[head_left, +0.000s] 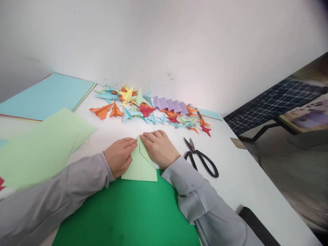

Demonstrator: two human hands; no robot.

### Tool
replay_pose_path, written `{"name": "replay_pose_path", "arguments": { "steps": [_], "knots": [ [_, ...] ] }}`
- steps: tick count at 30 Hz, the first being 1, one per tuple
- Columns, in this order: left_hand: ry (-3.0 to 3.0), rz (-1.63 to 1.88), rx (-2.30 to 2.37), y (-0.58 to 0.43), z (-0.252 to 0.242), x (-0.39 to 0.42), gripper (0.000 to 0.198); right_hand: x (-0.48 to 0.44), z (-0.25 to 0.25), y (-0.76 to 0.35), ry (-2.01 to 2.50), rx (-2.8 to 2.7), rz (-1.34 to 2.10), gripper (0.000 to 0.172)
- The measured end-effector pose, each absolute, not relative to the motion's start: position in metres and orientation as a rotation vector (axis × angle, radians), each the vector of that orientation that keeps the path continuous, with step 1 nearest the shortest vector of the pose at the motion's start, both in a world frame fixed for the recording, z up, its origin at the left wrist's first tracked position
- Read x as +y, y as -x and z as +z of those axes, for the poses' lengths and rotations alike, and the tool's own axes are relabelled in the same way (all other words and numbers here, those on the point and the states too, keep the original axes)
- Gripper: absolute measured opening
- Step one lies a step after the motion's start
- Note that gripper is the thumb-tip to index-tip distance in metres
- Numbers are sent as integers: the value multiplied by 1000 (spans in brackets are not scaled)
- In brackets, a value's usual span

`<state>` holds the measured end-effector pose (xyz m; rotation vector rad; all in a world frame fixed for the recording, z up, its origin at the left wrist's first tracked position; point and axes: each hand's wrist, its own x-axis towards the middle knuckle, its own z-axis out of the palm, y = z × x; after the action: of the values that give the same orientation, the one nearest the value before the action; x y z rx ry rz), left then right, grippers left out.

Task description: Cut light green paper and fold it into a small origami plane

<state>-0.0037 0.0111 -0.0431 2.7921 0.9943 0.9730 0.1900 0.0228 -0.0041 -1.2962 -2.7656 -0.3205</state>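
Note:
A pale green sheet of paper (140, 167), folded to a point at its far end, lies on the white table (230, 160). My left hand (120, 155) rests on its left folded flap, fingers stretched flat and pressing down. My right hand (159, 147) lies on the right flap the same way, fingertips meeting the left hand's at the tip. Both hands are flat on the paper and grip nothing. The sheet's near edge overlaps a dark green sheet (128, 215).
Black scissors (202, 159) lie just right of my right hand. A pile of folded coloured paper shapes (151, 109) sits at the back near the wall. Light green sheets (43, 147) and a light blue stack (46, 95) lie at left. The table edge runs along the right.

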Motion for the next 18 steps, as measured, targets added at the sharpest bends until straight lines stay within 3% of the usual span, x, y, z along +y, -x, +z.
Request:
{"name": "replay_pose_path", "arguments": {
  "steps": [18],
  "knots": [
    [-2828, 816, 974, 2, -27, 3, 36, 19, 0, -187, 1342, -2770, -398, 35]
  ]
}}
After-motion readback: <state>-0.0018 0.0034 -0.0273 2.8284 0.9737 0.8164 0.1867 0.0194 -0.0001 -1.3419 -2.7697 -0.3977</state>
